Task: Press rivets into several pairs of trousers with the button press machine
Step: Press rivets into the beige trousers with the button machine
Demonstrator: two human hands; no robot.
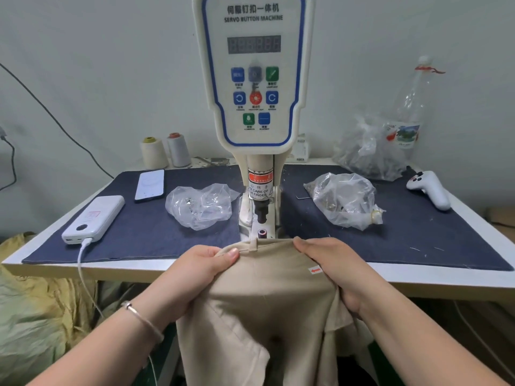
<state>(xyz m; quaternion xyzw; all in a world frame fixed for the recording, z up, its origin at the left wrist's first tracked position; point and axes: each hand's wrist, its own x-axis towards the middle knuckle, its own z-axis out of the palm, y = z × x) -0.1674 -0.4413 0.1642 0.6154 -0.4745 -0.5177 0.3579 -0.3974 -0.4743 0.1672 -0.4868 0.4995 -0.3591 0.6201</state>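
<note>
Beige trousers (267,296) hang over the table's front edge, with the waistband and a belt loop just in front of the button press machine (253,79). The lower die (262,233) is bare, and the black punch (261,211) hangs a little above it. My left hand (200,271) grips the waistband on the left, thumb on top of the cloth. My right hand (331,263) holds the waistband on the right, fingers over the fabric beside a small red arrow sticker (315,271).
On the dark blue mat (418,240) lie two clear plastic bags of metal parts (200,204) (345,199), a phone (149,185), a white power bank (93,218) with cable, and a white controller (429,189). Thread cones (164,151), another bag and a bottle stand at the back.
</note>
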